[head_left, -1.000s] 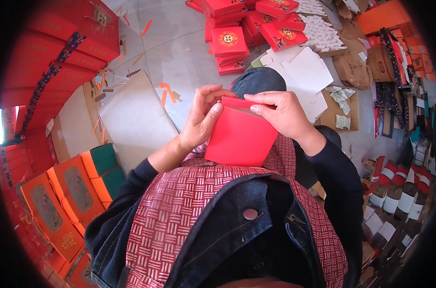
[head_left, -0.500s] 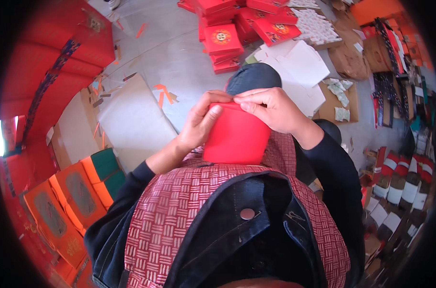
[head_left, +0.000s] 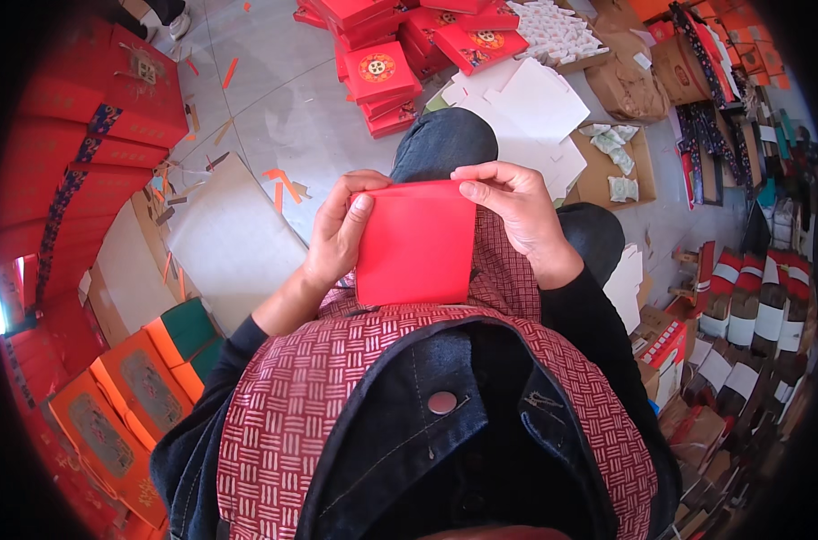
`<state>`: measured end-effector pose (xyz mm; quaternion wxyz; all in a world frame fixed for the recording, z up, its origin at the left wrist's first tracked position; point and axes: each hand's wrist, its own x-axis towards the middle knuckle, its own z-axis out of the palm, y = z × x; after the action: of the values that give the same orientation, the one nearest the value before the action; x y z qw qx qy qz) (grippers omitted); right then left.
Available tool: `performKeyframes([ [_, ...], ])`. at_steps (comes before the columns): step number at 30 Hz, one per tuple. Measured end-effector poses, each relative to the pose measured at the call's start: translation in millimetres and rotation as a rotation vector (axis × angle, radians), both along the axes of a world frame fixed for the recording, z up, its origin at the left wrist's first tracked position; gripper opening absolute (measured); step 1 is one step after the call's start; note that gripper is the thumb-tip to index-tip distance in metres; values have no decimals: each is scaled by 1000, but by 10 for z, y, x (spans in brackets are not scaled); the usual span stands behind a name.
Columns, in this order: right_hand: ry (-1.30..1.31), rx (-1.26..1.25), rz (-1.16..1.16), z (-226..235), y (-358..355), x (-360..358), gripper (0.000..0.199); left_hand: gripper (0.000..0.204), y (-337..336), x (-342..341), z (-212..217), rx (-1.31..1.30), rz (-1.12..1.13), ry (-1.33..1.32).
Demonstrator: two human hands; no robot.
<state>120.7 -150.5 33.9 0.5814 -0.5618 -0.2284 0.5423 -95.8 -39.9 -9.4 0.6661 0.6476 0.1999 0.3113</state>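
Note:
In front of my apron, a flat, plain red square piece (head_left: 415, 245), paper or card by its look, is held up between my hands. My left hand (head_left: 339, 229) grips its far left corner, thumb on the near face and fingers behind. At the far right corner, my right hand (head_left: 522, 216) pinches the edge between thumb and fingertips. The far edge runs straight between the two hands. Its near edge rests against the patterned red apron (head_left: 337, 378). Whether the piece has several layers cannot be made out.
Stacked red boxes (head_left: 379, 72) stand on the floor ahead, beside white card sheets (head_left: 535, 103). An open carton (head_left: 638, 171) holds small white packets. Large red boxes (head_left: 139, 99) and orange boxes (head_left: 130, 378) line the left. Banded dark bundles (head_left: 742, 315) lie on the right.
My right hand has shifted outward along the far edge to the corner, away from my left hand. The red piece now lies flatter and more fully in view. The whole view has shifted slightly.

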Motion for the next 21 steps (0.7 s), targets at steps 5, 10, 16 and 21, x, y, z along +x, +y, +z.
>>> performKeyframes([
  [5, -214, 15, 146, 70, 6, 84, 13, 23, -44, 5, 81, -75, -37, -22],
  [10, -304, 15, 242, 148, 72, 118, 11, 33, -67, 23, 133, 111, -25, 19],
  [16, -331, -18, 388, 172, 123, 190, 14, 33, -58, 31, 293, 270, -38, 176],
  [21, -443, -59, 562, 268, 264, 244, 19, 30, -41, 36, 268, 272, -80, 155],
])
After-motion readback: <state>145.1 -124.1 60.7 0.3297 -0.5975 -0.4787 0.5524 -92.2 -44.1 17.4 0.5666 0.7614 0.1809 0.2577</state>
